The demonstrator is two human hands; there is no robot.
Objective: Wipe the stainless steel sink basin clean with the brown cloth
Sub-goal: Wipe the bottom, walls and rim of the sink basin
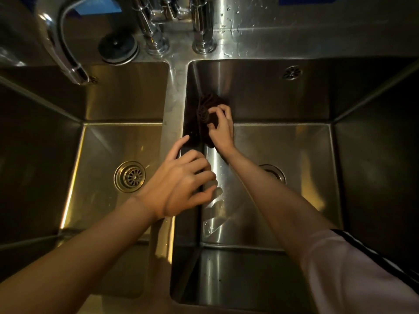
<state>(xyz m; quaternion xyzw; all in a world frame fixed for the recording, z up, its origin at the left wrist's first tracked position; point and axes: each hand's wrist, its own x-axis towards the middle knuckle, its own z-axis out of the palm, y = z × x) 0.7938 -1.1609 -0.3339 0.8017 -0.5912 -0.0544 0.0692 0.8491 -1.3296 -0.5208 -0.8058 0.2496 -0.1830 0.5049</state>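
The brown cloth [205,109] is bunched against the far left corner of the right stainless steel basin [283,143], where the left wall meets the back wall. My right hand [221,125] reaches down into that basin and grips the cloth with curled fingers, pressing it to the steel. My left hand [181,180] rests on the divider [174,109] between the two basins, with its fingers curled over the divider's edge into the right basin. The right basin's drain [275,172] is partly hidden by my right forearm.
The left basin [102,143] has a round strainer drain [129,176]. A curved tap spout [61,46] hangs over its back edge. Chrome tap posts [158,41] and a round black plug [118,47] stand on the wet rear deck. An overflow grille [292,72] sits in the right basin's back wall.
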